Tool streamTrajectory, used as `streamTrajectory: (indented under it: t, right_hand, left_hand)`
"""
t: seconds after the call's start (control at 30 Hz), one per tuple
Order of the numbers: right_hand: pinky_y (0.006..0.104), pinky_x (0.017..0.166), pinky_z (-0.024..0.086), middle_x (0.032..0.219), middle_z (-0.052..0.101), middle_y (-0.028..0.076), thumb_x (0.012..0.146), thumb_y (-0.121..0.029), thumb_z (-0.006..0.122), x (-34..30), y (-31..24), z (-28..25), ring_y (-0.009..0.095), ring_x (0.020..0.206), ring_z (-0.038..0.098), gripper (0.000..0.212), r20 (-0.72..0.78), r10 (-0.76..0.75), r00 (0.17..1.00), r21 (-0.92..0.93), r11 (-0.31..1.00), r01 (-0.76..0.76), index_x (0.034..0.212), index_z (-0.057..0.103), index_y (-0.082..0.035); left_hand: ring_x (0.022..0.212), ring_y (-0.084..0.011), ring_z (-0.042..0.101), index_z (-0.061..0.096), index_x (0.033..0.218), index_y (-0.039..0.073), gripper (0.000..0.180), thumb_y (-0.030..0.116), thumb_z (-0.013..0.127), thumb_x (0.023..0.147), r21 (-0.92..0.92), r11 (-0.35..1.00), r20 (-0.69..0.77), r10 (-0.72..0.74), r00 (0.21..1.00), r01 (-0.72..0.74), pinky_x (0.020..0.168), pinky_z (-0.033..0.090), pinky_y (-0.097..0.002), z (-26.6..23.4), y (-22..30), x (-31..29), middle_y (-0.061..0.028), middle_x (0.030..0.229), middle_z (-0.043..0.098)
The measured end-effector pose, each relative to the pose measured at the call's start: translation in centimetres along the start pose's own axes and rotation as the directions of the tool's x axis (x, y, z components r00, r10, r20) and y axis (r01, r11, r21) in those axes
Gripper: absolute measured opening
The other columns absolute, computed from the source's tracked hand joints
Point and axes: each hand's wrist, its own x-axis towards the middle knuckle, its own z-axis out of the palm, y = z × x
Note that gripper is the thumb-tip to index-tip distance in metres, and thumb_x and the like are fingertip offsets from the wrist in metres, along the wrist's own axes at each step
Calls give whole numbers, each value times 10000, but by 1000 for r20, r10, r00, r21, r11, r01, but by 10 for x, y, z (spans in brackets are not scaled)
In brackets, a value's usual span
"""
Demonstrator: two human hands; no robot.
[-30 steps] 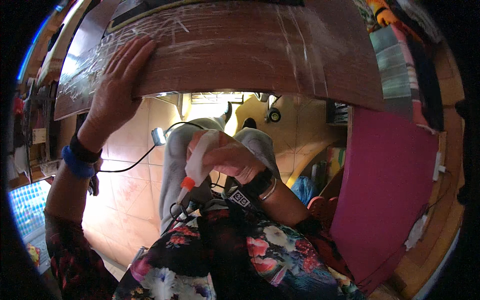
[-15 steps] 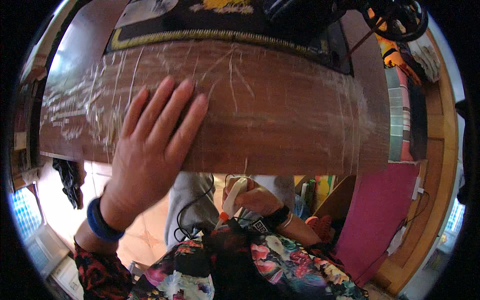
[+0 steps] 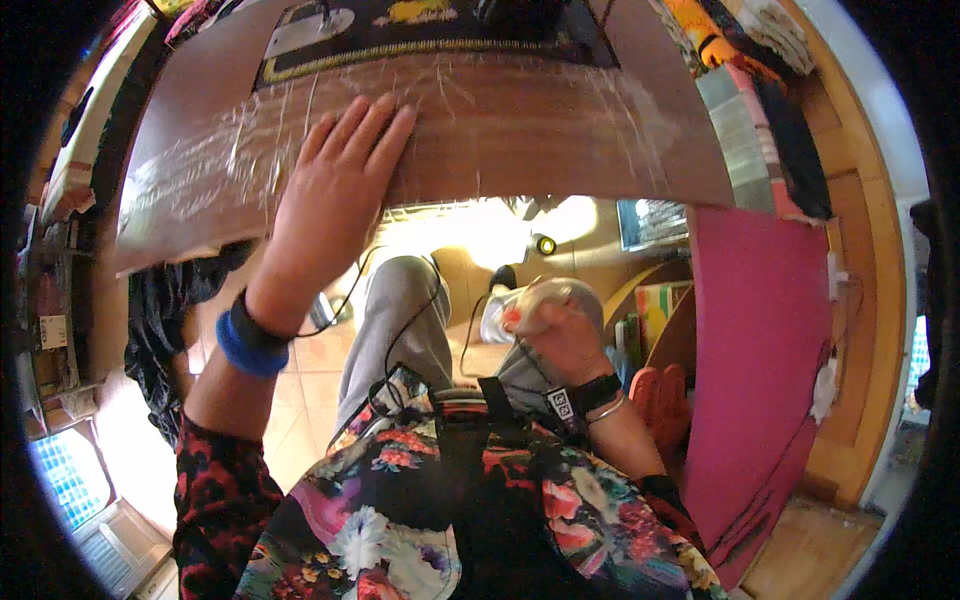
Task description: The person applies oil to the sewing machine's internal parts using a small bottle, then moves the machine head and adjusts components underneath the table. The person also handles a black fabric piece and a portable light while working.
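Observation:
My left hand [image 3: 342,200] lies flat, fingers stretched out and slightly apart, on a brown wooden table top [image 3: 540,140] covered with peeling clear film. It holds nothing. Low in front of the table edge, above my lap, my right hand [image 3: 570,335] is closed around a pale, smooth object with an orange-red tip [image 3: 513,317]. Fingers and motion blur hide much of that object, so its kind is unclear. At the far side of the table sits a black sewing machine bed [image 3: 440,58] with gold trim.
Grey-trousered legs [image 3: 400,310] and a thin black cable show below the table. To the right stand a magenta panel [image 3: 760,350], a red-orange object [image 3: 660,400] and stacked cloths. Dark fabric [image 3: 165,330] hangs at the left. Bright light falls on the tiled floor.
The view has shifted, showing more floor and legs below the table edge. My right hand has moved out from near the edge to the right with the pale object. My left hand stays flat.

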Motion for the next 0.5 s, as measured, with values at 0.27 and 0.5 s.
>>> streamTrajectory:
  t: [0.27,0.5]
  right_hand:
    - [407,876,572,1228,685,126,963,-232,688,-61,-10,1,249,1010,677,284,-153,-7,988,677,728,110,1208,649,-95]
    - [408,853,578,1165,710,46,941,-186,713,-34,34,-37,210,1031,681,248,-267,91,959,793,586,165,1174,665,-120]
  left_hand:
    - [1440,-339,422,387,1536,96,733,51,666,859,-11,999,-101,31,994,-32,1197,335,-469,8,-2,-5,-146,1554,450]
    - [1420,-351,445,458,1485,74,702,-7,645,813,-54,998,-120,10,993,-16,1186,360,-463,3,2,-1,-155,1526,486]
